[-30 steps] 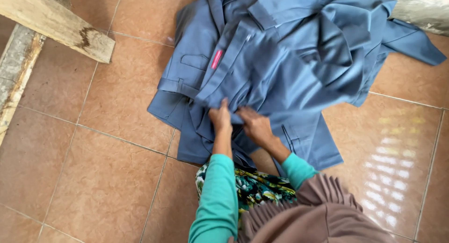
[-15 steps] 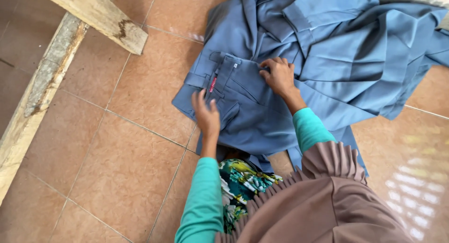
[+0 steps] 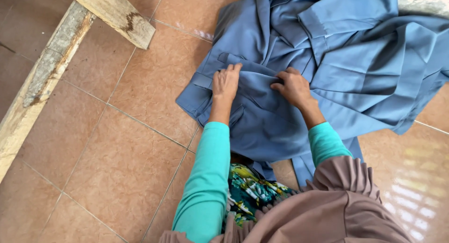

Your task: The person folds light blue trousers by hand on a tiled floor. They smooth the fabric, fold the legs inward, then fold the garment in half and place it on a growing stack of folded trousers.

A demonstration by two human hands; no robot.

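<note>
Both hands moved up since half a second ago. Left hand and right hand now each pinch a fold of the blue garment, grip closed on cloth, spread over the tiled floor, center-right. Wooden beam upper left.

No packages, labels, signs or screens appear (only plain surfaces).
</note>
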